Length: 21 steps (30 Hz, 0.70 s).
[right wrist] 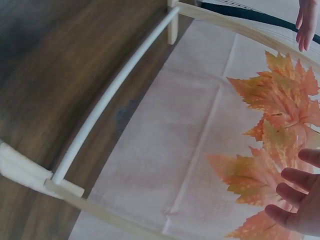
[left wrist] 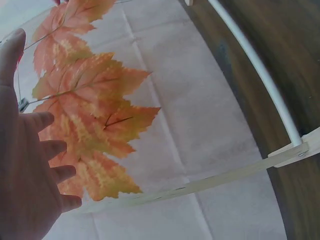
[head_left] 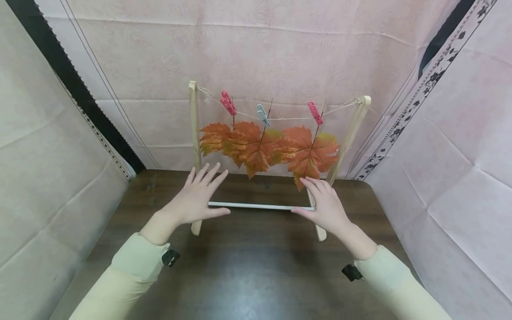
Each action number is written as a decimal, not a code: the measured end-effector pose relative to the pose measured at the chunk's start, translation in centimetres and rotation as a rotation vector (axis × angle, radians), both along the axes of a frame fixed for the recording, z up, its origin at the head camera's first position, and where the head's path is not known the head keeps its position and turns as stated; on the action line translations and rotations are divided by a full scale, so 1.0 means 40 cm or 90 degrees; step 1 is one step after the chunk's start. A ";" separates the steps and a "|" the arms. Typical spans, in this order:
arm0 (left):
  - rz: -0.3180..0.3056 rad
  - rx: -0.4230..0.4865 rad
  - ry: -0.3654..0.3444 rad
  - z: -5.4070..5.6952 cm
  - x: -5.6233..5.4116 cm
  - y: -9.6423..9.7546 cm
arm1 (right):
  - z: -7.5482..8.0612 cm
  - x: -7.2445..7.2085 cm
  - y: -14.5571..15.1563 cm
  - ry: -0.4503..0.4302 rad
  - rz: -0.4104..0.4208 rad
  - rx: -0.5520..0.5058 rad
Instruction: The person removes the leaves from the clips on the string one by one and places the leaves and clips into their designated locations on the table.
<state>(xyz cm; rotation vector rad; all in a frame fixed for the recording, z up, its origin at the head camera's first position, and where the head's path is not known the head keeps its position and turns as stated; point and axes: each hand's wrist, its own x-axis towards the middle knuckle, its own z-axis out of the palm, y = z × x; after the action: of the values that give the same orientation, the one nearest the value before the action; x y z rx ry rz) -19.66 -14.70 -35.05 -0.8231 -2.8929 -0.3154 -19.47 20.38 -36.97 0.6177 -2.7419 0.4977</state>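
Note:
Three orange maple leaves hang in a row from a string [head_left: 286, 118] on a small wooden frame. A pink clothespin [head_left: 228, 103] is at the stem of the left leaf [head_left: 216, 138], a blue clothespin [head_left: 263, 115] at the middle leaf [head_left: 256, 149], and another pink clothespin [head_left: 315, 113] at the right leaf [head_left: 310, 153]. My left hand [head_left: 196, 195] is spread in front of the frame's left post [head_left: 194, 120], holding nothing. On the other side my right hand [head_left: 325, 202], fingers extended and also holding nothing, is below the right leaf near the right post [head_left: 348, 138].
A white rod [head_left: 260, 206] joins the frame's feet low down. The frame stands on a dark wooden table [head_left: 248, 266]. Pale cloth [head_left: 256, 53] hangs behind it, with more cloth at the left [head_left: 48, 155] and right [head_left: 452, 155].

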 end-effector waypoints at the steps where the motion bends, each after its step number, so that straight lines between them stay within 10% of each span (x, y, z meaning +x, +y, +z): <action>1: 0.002 0.004 0.001 0.008 -0.004 0.000 | 0.004 -0.004 -0.006 -0.002 0.003 -0.013; 21: 0.073 0.288 0.071 0.172 -0.096 0.021 | 0.124 -0.093 -0.178 -0.126 0.055 -0.227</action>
<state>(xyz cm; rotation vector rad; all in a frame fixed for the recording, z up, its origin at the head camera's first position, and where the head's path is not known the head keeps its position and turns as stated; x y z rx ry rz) -23.49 -13.86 -28.18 -0.5731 -2.5948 -0.8409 -23.19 13.24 -32.02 0.6232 -2.7100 1.0906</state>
